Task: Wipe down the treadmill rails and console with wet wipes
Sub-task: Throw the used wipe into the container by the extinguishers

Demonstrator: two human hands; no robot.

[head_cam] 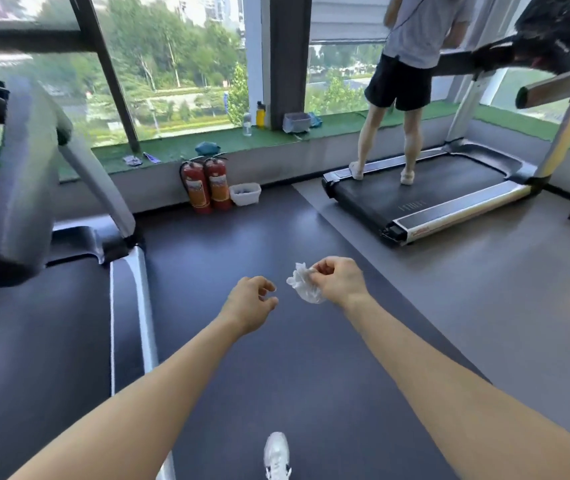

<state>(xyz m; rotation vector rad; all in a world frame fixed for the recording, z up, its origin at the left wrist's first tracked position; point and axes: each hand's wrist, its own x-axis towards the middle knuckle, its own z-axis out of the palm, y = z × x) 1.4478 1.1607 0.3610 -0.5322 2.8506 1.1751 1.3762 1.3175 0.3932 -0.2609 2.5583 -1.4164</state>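
My right hand (pixel 337 280) pinches a crumpled white wet wipe (pixel 302 284) over the dark floor, in front of me at mid-frame. My left hand (pixel 250 303) hovers just left of the wipe with its fingers loosely curled and holds nothing. A treadmill fills the left side: its grey handrail (pixel 16 174) slopes down in blur at the upper left, and its silver side rail (pixel 145 306) runs beside the black belt (pixel 34 341). The console of this treadmill is out of view.
A person stands on a second treadmill (pixel 425 199) at the right. Two red fire extinguishers (pixel 207 185) and a small white bin (pixel 245 194) stand by the window ledge. Bottles (pixel 259 116) and small items lie on the green ledge. My white shoe (pixel 276 455) shows at the bottom.
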